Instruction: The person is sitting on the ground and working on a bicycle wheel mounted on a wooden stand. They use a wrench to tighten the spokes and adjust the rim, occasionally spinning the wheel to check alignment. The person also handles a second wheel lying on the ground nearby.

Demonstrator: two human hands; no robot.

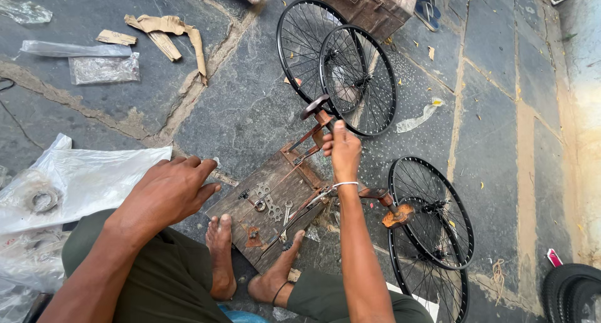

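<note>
Four black spoked wheels (359, 80) are lying on a cracked grey stone floor (250, 104) strewn with torn cardboard (168, 34) and clear plastic sheets (87, 173); the right hand (343, 151) is closing its fingers around the upright arm of a rusty stand (319, 113) — bolted to a wooden board (275, 204) carrying spanners (275, 207); the left hand (169, 188) is resting on the knee, fingers loosely together, holding nothing.

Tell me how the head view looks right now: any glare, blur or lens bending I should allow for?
Head view: even daylight, soft shadows; glare washes out the pale floor strip at the right edge; wide-angle bending toward the borders; right hand on the rusty stand, left hand and black wheel rims are sharp.
</note>
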